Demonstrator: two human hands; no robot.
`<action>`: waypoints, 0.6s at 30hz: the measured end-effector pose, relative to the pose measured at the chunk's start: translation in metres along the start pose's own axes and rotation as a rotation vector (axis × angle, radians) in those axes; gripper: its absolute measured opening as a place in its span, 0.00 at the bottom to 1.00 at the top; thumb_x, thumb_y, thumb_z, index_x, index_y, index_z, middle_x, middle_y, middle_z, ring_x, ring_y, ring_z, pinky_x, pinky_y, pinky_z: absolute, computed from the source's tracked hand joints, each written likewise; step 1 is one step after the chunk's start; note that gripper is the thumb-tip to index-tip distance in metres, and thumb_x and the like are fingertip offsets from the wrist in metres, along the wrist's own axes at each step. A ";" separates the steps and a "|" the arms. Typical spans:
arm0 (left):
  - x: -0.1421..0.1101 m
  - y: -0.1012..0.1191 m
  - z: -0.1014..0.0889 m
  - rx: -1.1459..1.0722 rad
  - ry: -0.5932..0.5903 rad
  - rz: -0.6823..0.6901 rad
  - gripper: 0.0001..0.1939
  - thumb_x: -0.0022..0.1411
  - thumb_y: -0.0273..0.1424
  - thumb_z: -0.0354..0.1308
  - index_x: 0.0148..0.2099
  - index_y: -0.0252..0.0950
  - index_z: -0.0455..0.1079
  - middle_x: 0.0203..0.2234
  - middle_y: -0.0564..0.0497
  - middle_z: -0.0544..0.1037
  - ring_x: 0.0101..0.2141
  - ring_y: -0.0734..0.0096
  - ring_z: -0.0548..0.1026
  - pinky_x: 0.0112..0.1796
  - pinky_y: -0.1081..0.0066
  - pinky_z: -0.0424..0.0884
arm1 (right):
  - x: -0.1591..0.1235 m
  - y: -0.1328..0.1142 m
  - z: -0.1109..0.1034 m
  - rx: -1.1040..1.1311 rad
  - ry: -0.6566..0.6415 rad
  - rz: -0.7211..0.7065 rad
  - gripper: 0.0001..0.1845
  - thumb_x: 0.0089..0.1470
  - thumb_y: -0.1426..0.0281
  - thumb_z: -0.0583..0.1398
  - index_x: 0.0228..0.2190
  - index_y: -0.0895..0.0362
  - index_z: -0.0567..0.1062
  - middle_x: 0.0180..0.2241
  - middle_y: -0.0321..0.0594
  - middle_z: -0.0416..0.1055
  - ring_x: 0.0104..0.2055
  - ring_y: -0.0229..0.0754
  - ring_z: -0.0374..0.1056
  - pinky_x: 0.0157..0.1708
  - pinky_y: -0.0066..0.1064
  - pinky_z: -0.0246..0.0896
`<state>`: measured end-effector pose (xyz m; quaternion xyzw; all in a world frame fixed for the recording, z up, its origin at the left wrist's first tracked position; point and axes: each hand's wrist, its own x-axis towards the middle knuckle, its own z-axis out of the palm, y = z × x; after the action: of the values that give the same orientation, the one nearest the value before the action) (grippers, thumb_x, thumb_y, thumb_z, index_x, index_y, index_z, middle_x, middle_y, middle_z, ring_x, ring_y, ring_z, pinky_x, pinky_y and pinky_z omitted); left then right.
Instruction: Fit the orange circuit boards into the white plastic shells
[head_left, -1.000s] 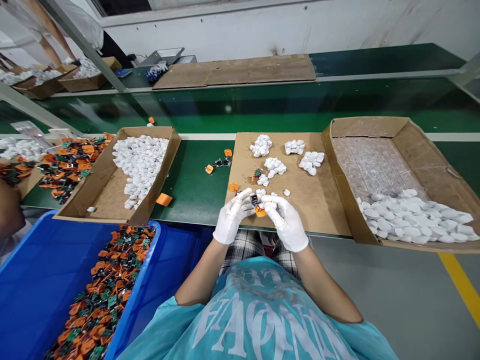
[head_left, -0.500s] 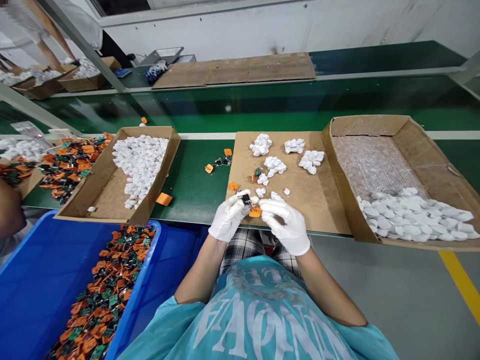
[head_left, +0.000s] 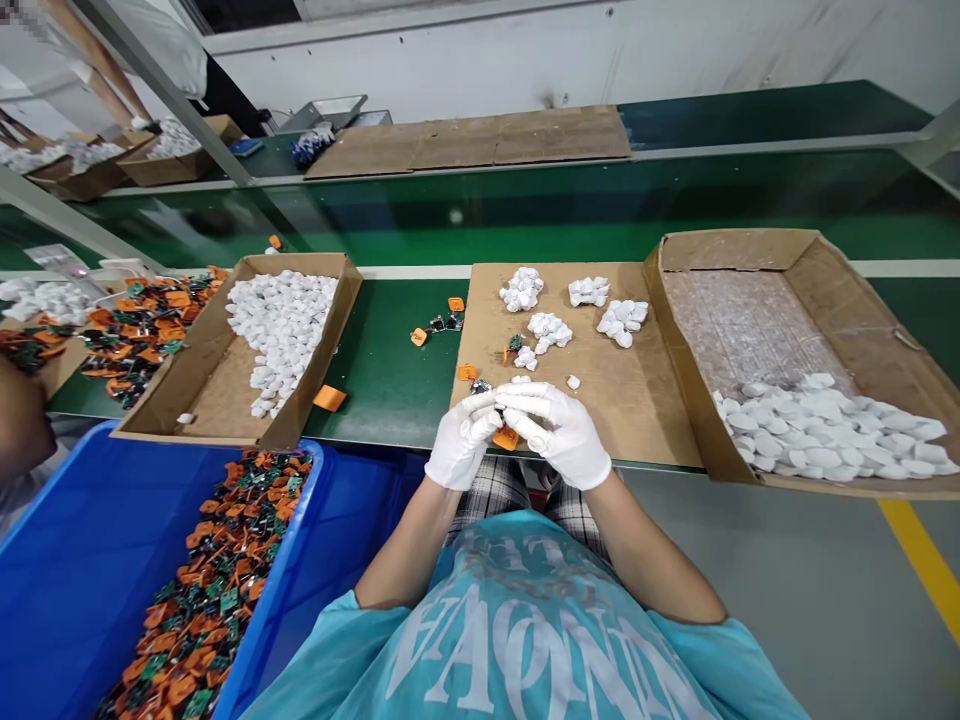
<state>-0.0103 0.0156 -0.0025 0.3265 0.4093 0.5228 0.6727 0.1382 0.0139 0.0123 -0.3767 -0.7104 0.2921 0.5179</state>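
Note:
In front of my body, my white-gloved left hand pinches a small circuit board. An orange plate shows below the fingers and seems to belong to that board. My right hand, also gloved, has its fingers closed together against the left fingertips, at the board; what they pinch is hidden. Just beyond the hands lie a loose white piece and another board with an orange plate. Several small heaps of white pieces rest on the cardboard sheet.
To the left stands a cardboard box of white pieces; a blue bin below holds many orange-plated boards. At right is another cardboard box with white pieces. A pile of boards and a co-worker's arm are at far left.
My right hand has moved left, its fingers now meeting the left fingertips over the board. The board is now mostly covered by the gloves.

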 end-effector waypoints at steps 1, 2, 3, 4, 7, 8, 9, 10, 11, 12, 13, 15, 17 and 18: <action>-0.001 -0.001 0.000 0.015 0.002 0.003 0.30 0.32 0.44 0.75 0.39 0.35 0.77 0.32 0.47 0.82 0.35 0.62 0.80 0.40 0.66 0.74 | 0.000 -0.001 0.001 0.037 -0.001 0.028 0.09 0.55 0.71 0.59 0.36 0.50 0.78 0.42 0.39 0.77 0.44 0.42 0.73 0.49 0.36 0.68; -0.002 -0.002 0.000 0.028 0.003 -0.001 0.30 0.33 0.43 0.75 0.40 0.35 0.77 0.32 0.46 0.82 0.35 0.61 0.80 0.39 0.66 0.74 | 0.000 -0.001 0.002 0.073 0.005 0.056 0.08 0.53 0.72 0.59 0.35 0.51 0.78 0.40 0.39 0.77 0.43 0.41 0.73 0.48 0.36 0.69; -0.002 -0.003 0.001 0.038 0.004 -0.009 0.30 0.33 0.42 0.75 0.40 0.34 0.77 0.32 0.46 0.82 0.34 0.61 0.80 0.38 0.66 0.74 | -0.001 -0.001 0.003 0.107 0.022 0.089 0.08 0.51 0.73 0.59 0.35 0.52 0.76 0.38 0.39 0.77 0.42 0.41 0.73 0.47 0.36 0.70; -0.003 -0.003 0.001 0.043 0.006 -0.016 0.29 0.34 0.40 0.76 0.40 0.34 0.76 0.32 0.45 0.82 0.34 0.61 0.80 0.37 0.66 0.74 | -0.001 -0.001 0.005 0.141 0.049 0.122 0.09 0.49 0.73 0.59 0.34 0.52 0.75 0.36 0.38 0.77 0.40 0.41 0.73 0.44 0.35 0.70; -0.004 -0.004 0.002 0.029 0.015 -0.002 0.27 0.35 0.37 0.76 0.40 0.33 0.76 0.32 0.44 0.82 0.33 0.61 0.80 0.38 0.66 0.75 | -0.003 0.000 0.010 0.208 0.131 0.213 0.06 0.47 0.72 0.60 0.32 0.53 0.72 0.33 0.37 0.75 0.36 0.40 0.72 0.38 0.33 0.71; -0.004 -0.003 0.002 0.019 0.007 0.009 0.27 0.35 0.37 0.76 0.40 0.33 0.76 0.33 0.44 0.82 0.34 0.61 0.80 0.38 0.66 0.75 | -0.003 0.000 0.011 0.216 0.134 0.237 0.05 0.48 0.71 0.60 0.31 0.53 0.71 0.33 0.38 0.75 0.35 0.40 0.72 0.37 0.32 0.71; -0.004 -0.002 0.002 0.012 -0.001 0.020 0.27 0.35 0.37 0.76 0.40 0.34 0.76 0.33 0.44 0.82 0.34 0.61 0.80 0.38 0.66 0.75 | -0.004 0.000 0.011 0.223 0.113 0.254 0.04 0.49 0.70 0.60 0.31 0.53 0.72 0.34 0.39 0.75 0.36 0.40 0.73 0.37 0.33 0.71; -0.004 -0.002 0.002 0.007 -0.007 0.030 0.27 0.35 0.38 0.76 0.40 0.34 0.77 0.33 0.44 0.82 0.34 0.61 0.80 0.38 0.66 0.75 | -0.005 0.000 0.009 0.239 0.077 0.265 0.05 0.50 0.68 0.61 0.32 0.53 0.72 0.35 0.40 0.76 0.37 0.41 0.73 0.38 0.33 0.72; -0.005 -0.001 0.002 0.006 -0.008 0.039 0.28 0.35 0.38 0.76 0.41 0.35 0.77 0.34 0.45 0.82 0.34 0.61 0.80 0.38 0.66 0.75 | -0.006 0.000 0.007 0.261 0.036 0.266 0.06 0.52 0.65 0.61 0.34 0.53 0.73 0.37 0.40 0.76 0.38 0.41 0.74 0.38 0.34 0.72; -0.005 0.000 0.002 0.009 -0.001 0.049 0.28 0.35 0.38 0.76 0.41 0.35 0.77 0.34 0.45 0.82 0.34 0.61 0.80 0.38 0.66 0.75 | -0.006 0.000 0.004 0.279 0.003 0.253 0.08 0.53 0.63 0.61 0.36 0.53 0.74 0.39 0.41 0.77 0.40 0.42 0.74 0.39 0.35 0.72; -0.006 0.000 0.001 0.015 0.014 0.061 0.28 0.34 0.38 0.76 0.40 0.35 0.77 0.33 0.46 0.82 0.33 0.62 0.80 0.37 0.66 0.75 | -0.007 0.000 0.001 0.278 -0.010 0.224 0.10 0.54 0.62 0.61 0.37 0.52 0.75 0.41 0.42 0.76 0.42 0.43 0.74 0.41 0.36 0.72; -0.007 0.000 0.000 0.038 0.052 0.091 0.27 0.32 0.37 0.76 0.39 0.36 0.77 0.32 0.47 0.82 0.31 0.63 0.80 0.37 0.65 0.76 | -0.007 0.000 -0.005 0.187 0.023 0.134 0.10 0.55 0.62 0.62 0.39 0.52 0.76 0.42 0.42 0.77 0.44 0.43 0.74 0.43 0.37 0.72; -0.008 -0.001 0.000 0.076 0.087 0.119 0.26 0.31 0.36 0.76 0.37 0.37 0.78 0.32 0.47 0.82 0.30 0.64 0.79 0.36 0.65 0.77 | -0.008 0.000 -0.009 -0.002 0.071 0.018 0.07 0.56 0.66 0.62 0.38 0.50 0.77 0.39 0.40 0.78 0.42 0.42 0.74 0.44 0.36 0.71; -0.009 -0.001 0.000 0.097 0.104 0.132 0.25 0.31 0.35 0.77 0.36 0.37 0.78 0.32 0.47 0.82 0.30 0.64 0.79 0.36 0.64 0.77 | -0.008 0.000 -0.011 -0.099 0.068 -0.042 0.06 0.56 0.67 0.61 0.37 0.49 0.78 0.38 0.39 0.78 0.40 0.42 0.75 0.42 0.35 0.72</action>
<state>-0.0103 0.0064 -0.0017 0.3574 0.4460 0.5618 0.5982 0.1497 0.0072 0.0111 -0.3965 -0.7137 0.2327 0.5285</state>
